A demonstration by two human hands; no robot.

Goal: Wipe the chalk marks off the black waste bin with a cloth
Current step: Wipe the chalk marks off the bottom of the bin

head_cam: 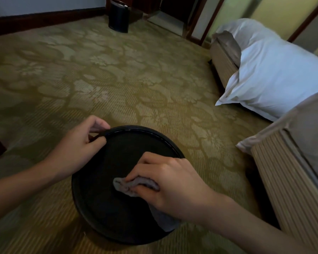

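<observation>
Right hand (173,182): palm down, grip curled round grey cloth (134,186), pressing it on the round upper face of the black waste bin (106,208), which stands on the carpet (117,79). Left hand (81,143): grip pinching its far-left rim. Beyond: second bin (118,16) by the wall.

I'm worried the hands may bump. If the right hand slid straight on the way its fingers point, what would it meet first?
The right hand with the cloth would first cross more of the bin, its black face, then likely meet the left hand holding the rim; depth is unclear.
</observation>
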